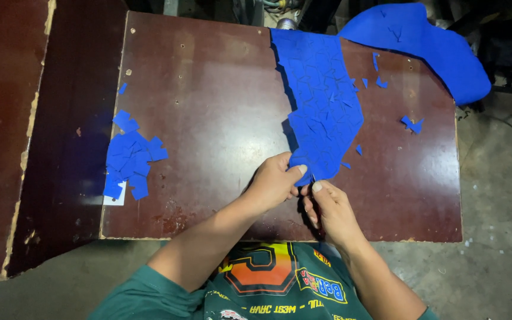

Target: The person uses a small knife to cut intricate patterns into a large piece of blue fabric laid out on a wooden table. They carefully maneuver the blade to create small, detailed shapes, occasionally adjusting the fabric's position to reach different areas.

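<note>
Both hands pinch the near tip of the blue die-cut foam sheet (322, 106) on the brown table (208, 118): left hand (274, 184), right hand (330, 210), fingers closed on it. To do this well, I think one should pull slowly (the cuts tear easily) and keep the sheet flat.

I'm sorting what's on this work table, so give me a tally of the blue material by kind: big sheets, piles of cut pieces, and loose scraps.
Large blue sheets: 2 (the die-cut sheet pinched by the left hand and right hand, and the uncut sheet)
Piles of cut pieces: 1
Loose scraps on the table: about 7
Total: about 10
</note>
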